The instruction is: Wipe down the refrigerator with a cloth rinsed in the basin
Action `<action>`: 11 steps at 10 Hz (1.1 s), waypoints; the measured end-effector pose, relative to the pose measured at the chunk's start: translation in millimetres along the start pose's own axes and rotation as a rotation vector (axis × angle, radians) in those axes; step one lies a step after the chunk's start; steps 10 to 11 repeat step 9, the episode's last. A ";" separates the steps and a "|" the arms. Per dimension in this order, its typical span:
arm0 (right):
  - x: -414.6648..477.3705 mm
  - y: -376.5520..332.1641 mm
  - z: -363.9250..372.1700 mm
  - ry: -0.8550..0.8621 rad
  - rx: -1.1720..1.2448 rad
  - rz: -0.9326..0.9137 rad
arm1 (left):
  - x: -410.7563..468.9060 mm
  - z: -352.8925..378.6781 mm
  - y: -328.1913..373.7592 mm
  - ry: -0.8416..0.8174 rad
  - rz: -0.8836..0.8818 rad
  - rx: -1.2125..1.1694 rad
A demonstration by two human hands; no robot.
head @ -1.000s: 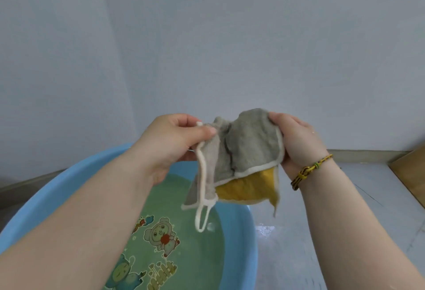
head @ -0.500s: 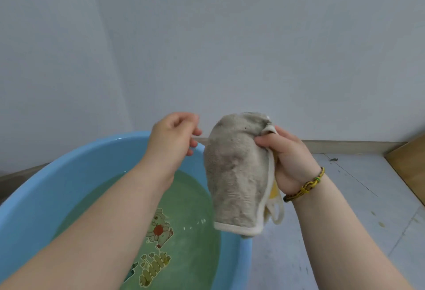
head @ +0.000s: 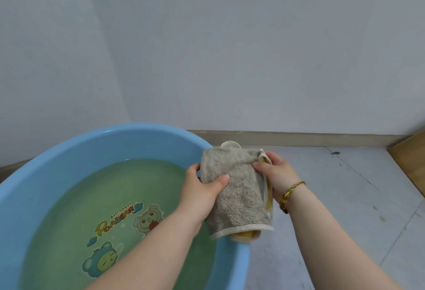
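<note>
Tiled floor (head: 340, 200), plastic basin (head: 69, 143), fluffy cloth (head: 239, 202)

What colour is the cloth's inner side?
Yellow, showing at the bottom edge of the grey cloth; head view.

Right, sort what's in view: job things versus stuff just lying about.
Job: grey cloth, held by left hand and right hand; blue basin; its water.
Lying about: wooden panel; dark speck on the floor; skirting board.
</note>
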State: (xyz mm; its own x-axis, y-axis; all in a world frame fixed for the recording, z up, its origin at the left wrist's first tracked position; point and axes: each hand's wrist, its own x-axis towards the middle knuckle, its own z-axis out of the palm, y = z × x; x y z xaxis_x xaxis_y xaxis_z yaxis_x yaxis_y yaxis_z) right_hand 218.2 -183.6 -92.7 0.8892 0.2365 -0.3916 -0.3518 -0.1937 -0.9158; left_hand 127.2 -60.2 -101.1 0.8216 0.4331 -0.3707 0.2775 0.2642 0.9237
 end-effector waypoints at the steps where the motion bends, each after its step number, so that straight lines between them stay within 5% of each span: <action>1: 2.9 6.7 10.4 0.048 -0.133 -0.023 | 2.2 -0.4 -8.7 -0.002 -0.022 0.077; 3: -6.9 1.3 25.1 -0.107 -0.088 -0.056 | 5.5 -7.4 -6.1 0.070 0.480 0.554; 5: -13.7 6.2 45.5 -0.151 -0.600 -0.414 | 16.3 -9.9 -15.1 0.076 0.389 0.562; 11: -12.7 -24.1 46.3 0.013 -0.604 -0.367 | 22.3 -45.6 21.7 0.090 0.339 0.564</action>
